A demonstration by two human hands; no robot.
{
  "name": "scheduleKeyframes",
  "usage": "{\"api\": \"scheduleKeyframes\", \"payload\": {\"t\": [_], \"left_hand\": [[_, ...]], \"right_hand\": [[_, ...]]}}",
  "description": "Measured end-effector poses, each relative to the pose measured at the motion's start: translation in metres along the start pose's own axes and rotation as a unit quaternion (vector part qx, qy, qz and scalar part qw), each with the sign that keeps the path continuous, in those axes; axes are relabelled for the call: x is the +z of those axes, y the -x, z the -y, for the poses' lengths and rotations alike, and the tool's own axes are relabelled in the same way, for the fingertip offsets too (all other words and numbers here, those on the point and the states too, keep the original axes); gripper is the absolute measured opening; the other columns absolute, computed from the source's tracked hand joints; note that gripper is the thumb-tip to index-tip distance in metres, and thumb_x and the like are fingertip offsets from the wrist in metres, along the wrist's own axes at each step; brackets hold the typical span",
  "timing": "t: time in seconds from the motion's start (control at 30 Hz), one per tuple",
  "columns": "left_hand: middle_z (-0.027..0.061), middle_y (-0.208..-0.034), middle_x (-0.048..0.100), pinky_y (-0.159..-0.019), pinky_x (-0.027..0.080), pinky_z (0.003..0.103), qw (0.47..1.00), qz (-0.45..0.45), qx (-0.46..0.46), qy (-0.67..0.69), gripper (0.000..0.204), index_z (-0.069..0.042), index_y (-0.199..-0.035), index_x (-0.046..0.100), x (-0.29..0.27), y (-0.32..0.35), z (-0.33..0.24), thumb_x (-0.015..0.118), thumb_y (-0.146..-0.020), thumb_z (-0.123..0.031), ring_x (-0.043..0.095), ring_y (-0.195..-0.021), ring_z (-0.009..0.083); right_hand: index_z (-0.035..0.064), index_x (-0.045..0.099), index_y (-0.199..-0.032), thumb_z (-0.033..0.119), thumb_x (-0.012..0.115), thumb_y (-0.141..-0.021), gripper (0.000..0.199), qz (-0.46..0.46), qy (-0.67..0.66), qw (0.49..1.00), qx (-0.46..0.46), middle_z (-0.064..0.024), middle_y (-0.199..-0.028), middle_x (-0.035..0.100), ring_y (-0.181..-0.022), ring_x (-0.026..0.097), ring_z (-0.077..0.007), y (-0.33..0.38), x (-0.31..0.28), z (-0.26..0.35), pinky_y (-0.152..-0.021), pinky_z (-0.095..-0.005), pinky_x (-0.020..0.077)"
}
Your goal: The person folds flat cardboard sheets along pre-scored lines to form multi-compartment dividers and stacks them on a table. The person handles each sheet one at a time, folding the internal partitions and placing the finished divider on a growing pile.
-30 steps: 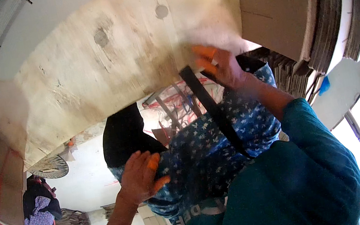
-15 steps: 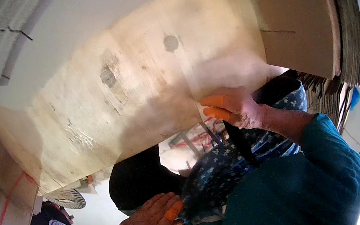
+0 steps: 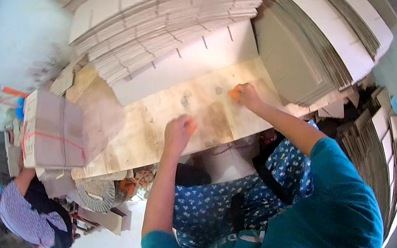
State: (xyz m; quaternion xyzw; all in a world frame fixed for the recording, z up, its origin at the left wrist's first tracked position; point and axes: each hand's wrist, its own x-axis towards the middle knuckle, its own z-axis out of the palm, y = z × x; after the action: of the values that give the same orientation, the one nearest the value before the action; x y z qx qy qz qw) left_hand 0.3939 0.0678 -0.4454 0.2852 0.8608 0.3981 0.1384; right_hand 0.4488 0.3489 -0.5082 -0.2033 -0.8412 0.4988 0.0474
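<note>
Both my hands are above a pale wooden tabletop [image 3: 154, 108], slightly smeared by motion. My left hand [image 3: 179, 131] is over the middle of the board, fingers curled in, with an orange finger cover showing. Farther right and a little farther away is my right hand [image 3: 246, 96], also curled, with orange on its fingertips. Nothing shows sticking out of either hand. Beyond them, at the back of the table, a tall stack of slotted cardboard strips [image 3: 165, 19] rests above a white upright panel [image 3: 188, 60].
Stacked cardboard sheets [image 3: 296, 50] stand at the table's right end. Cardboard tied with red string [image 3: 52, 130] stands at the left end. A co-worker in a patterned top [image 3: 29, 210] is beside it. More cardboard [image 3: 369, 142] leans at my right.
My view has tipped up and widened, bringing the stacks and co-worker into sight. My left hand has risen from beside my lap to above the table; my right has moved forward from the near edge.
</note>
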Motion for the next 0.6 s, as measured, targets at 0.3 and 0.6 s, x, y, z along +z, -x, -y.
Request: {"api": "scheduleKeyframes", "payload": {"t": [0.3, 0.6], "left_hand": [[0.0109, -0.063, 0.060, -0.056, 0.046, 0.037, 0.973, -0.175, -0.012, -0.149, 0.021, -0.004, -0.067, 0.060, 0.017, -0.114, 0.099, 0.077, -0.066, -0.017, 0.058, -0.060, 0.0251], [0.0037, -0.062, 0.056, -0.073, 0.033, 0.042, 0.947, -0.286, -0.041, -0.142, 0.022, -0.009, -0.063, 0.054, 0.045, -0.156, 0.110, 0.076, -0.067, -0.011, 0.050, -0.076, 0.0284]], "right_hand": [[-0.0003, 0.065, -0.074, 0.018, 0.068, -0.081, 0.020, -0.055, -0.035, 0.998, 0.004, -0.0082, -0.055, 0.057, -0.041, 0.051, -0.0154, -0.096, 0.031, 0.012, -0.041, -0.0318, 0.0424], [0.0020, 0.067, -0.073, 0.022, 0.071, -0.073, 0.020, -0.037, 0.163, 0.982, -0.092, -0.0203, -0.072, 0.063, -0.065, 0.062, -0.0317, -0.128, 0.030, 0.010, -0.062, -0.0392, 0.0489]]}}
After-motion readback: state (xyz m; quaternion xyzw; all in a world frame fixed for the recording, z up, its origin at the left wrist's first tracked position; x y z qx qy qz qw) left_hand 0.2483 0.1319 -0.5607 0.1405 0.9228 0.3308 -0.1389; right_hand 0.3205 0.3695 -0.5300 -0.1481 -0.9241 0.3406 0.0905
